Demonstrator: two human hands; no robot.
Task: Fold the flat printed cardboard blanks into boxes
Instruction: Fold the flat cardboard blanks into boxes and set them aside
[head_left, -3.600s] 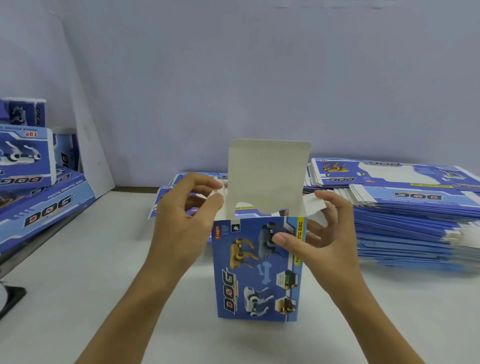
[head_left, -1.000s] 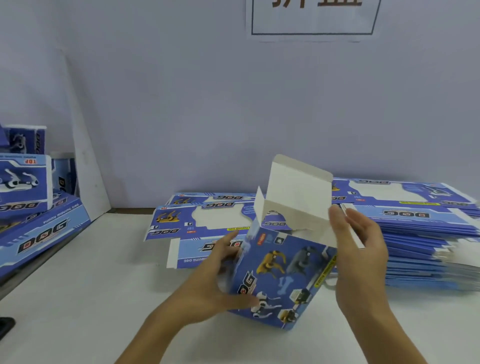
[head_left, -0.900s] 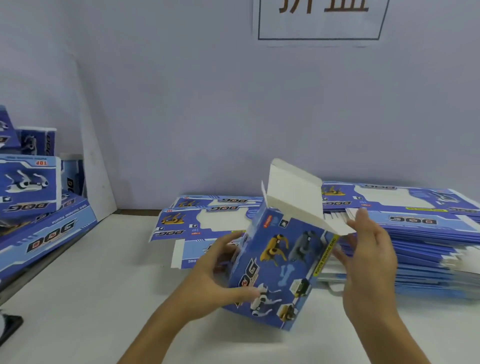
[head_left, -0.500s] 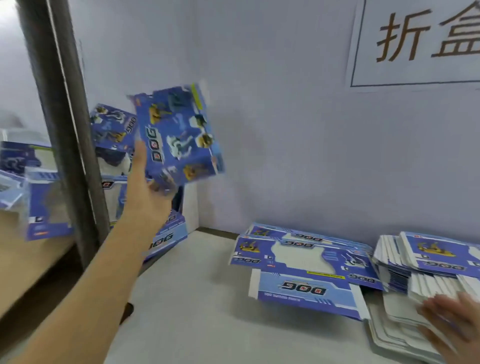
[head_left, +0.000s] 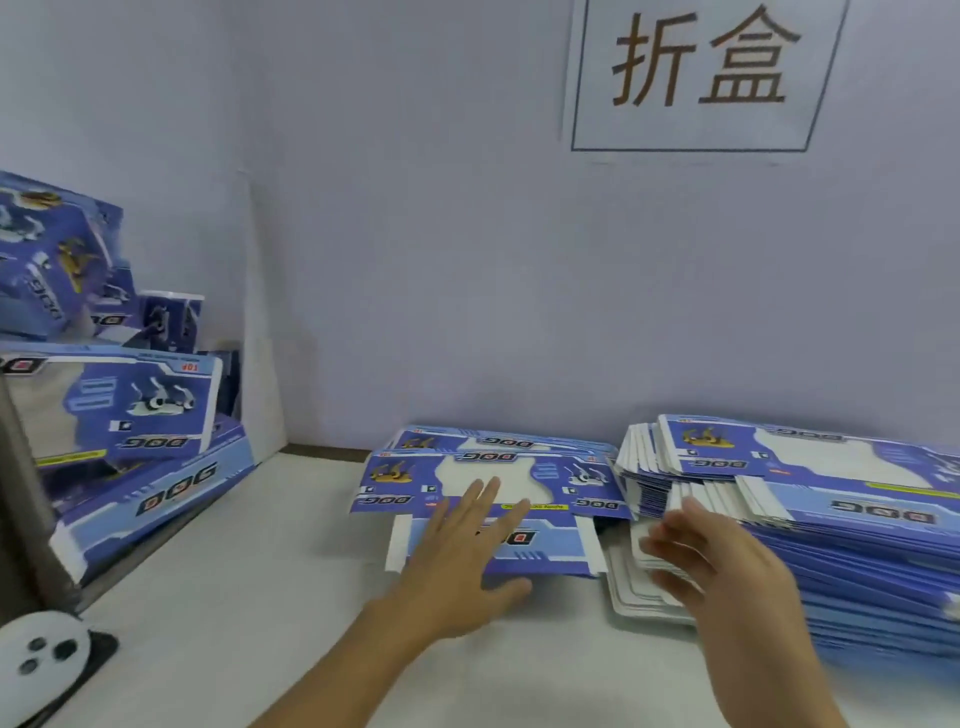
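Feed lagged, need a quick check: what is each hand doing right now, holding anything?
Left hand: open, fingers spread flat over the top flat blank, holding nothing.
Right hand: open, blurred, fingers at the big stack of blanks, nothing held.

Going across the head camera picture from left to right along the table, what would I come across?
White device with dark buttons → folded boxes → left hand on the small stack of flat blanks → right hand → big stack of blanks.
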